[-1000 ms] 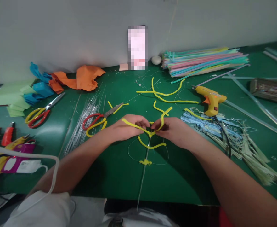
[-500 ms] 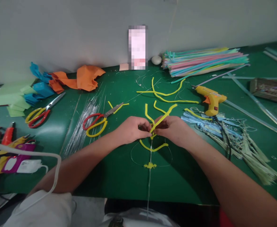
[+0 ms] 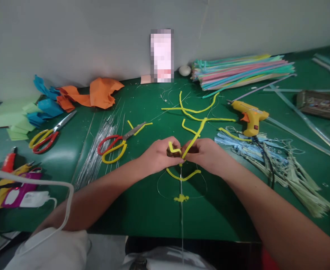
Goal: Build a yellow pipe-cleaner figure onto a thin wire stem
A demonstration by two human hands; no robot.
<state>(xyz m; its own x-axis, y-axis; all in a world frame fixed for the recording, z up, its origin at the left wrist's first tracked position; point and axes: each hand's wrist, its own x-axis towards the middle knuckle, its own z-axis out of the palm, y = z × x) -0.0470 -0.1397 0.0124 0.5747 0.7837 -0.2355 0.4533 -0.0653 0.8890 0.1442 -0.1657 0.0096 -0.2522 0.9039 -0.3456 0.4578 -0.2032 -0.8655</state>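
Over the front middle of the green table, my left hand (image 3: 162, 155) and my right hand (image 3: 207, 153) meet, fingers closed around the yellow pipe cleaners (image 3: 195, 138). One long straight end points up and right; a short bent end stands in front of my left fingers. Just below, a curved yellow pipe cleaner (image 3: 186, 179) crosses a thin wire stem (image 3: 182, 221) that runs down toward me. Lower on that stem sits a small fuzzy yellow piece (image 3: 181, 198), with a thin wire loop spreading to both sides. My fingertips partly hide the join.
Scissors (image 3: 113, 152) lie left, beside a bundle of wires (image 3: 93, 153). Loose yellow pipe cleaners (image 3: 198, 111) lie ahead. To the right are a yellow glue gun (image 3: 251, 117) and tassels (image 3: 288, 168). Behind lies a pastel pipe-cleaner bundle (image 3: 243, 71). A white cable (image 3: 69, 202) crosses my left arm.
The short bent yellow end has tipped down toward my left fingers. The long end has swung slightly left and more upright. A hand at the far left has mostly gone from view.
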